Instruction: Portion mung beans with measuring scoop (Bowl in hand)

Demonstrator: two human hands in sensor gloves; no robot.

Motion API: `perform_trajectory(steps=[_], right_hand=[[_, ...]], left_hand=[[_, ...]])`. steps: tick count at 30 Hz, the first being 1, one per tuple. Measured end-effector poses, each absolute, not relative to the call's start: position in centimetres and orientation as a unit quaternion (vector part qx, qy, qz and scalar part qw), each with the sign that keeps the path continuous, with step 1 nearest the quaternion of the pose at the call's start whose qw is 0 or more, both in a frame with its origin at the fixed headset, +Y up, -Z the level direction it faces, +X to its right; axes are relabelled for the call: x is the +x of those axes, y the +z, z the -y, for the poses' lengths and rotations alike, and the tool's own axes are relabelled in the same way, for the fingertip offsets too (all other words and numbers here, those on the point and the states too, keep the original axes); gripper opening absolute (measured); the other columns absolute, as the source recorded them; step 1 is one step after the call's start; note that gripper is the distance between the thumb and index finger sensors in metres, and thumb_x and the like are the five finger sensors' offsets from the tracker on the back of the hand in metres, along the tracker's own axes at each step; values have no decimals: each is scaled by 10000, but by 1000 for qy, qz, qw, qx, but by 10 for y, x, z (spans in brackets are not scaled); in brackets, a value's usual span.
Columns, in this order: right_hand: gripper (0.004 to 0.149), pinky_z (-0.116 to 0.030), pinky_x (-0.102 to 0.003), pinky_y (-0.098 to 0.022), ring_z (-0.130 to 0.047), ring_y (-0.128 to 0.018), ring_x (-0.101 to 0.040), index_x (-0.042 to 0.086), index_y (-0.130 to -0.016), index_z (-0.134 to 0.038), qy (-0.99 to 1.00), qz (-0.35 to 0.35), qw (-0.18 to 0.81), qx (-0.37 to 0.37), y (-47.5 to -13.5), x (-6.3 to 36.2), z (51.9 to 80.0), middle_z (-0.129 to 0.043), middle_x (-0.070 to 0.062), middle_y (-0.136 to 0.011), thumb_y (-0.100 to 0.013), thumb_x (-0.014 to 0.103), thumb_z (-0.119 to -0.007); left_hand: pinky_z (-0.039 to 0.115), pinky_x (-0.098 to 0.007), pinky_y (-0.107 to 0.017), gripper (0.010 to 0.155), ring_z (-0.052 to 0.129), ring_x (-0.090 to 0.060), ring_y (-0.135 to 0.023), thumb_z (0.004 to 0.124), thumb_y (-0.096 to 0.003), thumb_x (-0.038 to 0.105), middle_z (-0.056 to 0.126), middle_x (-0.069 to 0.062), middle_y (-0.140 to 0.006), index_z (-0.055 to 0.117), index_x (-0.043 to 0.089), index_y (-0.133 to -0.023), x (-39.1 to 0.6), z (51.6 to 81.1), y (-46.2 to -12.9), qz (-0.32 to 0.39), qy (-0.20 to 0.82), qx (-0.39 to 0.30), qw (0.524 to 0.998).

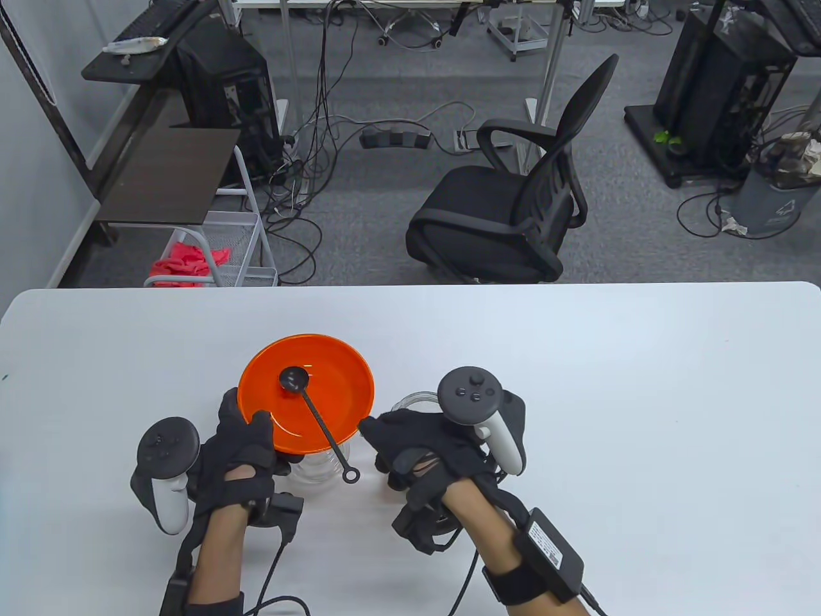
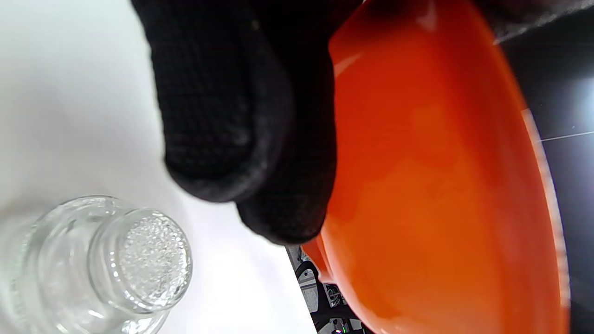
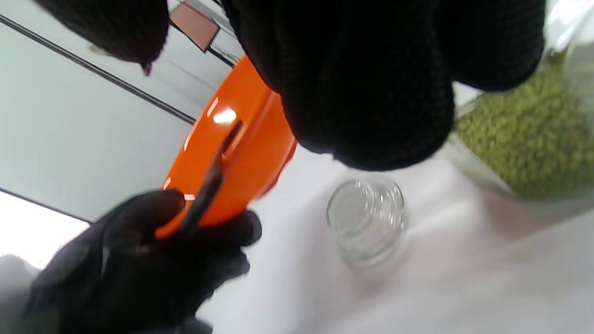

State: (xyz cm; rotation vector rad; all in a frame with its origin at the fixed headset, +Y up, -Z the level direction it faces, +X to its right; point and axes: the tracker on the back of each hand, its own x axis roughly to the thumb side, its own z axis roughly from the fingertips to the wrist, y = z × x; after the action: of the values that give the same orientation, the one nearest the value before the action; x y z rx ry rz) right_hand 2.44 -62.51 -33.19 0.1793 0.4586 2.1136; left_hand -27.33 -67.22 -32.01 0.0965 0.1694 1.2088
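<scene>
Left hand (image 1: 240,452) grips the orange bowl (image 1: 321,391); scoop (image 1: 294,380) inside. Right hand (image 1: 426,449) hides the bean jar (image 3: 533,134); its finger state indeterminate.

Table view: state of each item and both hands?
orange bowl: lifted, tilted, no beans inside.
measuring scoop: lying in the bowl, handle over the rim.
small glass jar: upright, open, empty.
mung bean container: holds beans.
left hand: grips the bowl's rim.
right hand: holds nothing visible.

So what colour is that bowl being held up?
Bright orange bowl, glossy, held by the left hand; clearest in the table view.
</scene>
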Motion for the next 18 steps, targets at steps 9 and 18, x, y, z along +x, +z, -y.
perform_trajectory(steps=[9,18], right_hand=[[578,-825,-549,-361,-1067,-286,-275,-7,-803,-813,845,-232,474,83,-330,-3,651,-996,-219,-568,-455,453,-845],[441,-844,-529,-332,-1054,-220,-221,7,-758,-857,830,-187,521,67,-323,8,648,-1016,-182,-495,-436,308,-874]], left_hand=[[1051,-209,-225,707,1196,-193,-375,635,-567,383,593,-209,-985,308,14,-1073,-271,676,-321,-84,555,51,826],[1046,-216,-227,705,1193,-200,-377,630,-567,381,589,-211,-987,306,14,-1074,-271,676,-321,-84,553,51,827]])
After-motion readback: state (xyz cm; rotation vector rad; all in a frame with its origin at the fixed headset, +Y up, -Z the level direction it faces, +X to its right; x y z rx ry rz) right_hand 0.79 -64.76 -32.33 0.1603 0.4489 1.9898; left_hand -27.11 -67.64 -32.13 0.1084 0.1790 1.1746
